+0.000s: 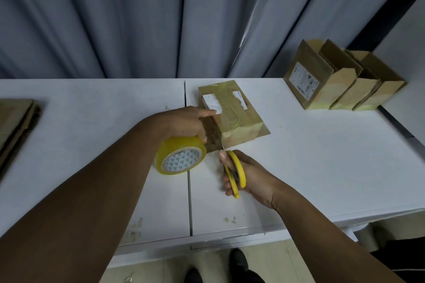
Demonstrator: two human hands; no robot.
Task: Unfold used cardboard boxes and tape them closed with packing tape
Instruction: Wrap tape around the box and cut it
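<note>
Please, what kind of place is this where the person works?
Probably a small packing station in an office or stockroom: a plain white table before a grey curtain, three cardboard boxes lined up at the right, and flattened cardboard at the left.

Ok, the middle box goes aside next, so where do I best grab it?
Probably from above, across its two long sides near the middle. The box lies flat and low, its top is slick with tape, and its near end is crowded by the roll and scissors.
</note>
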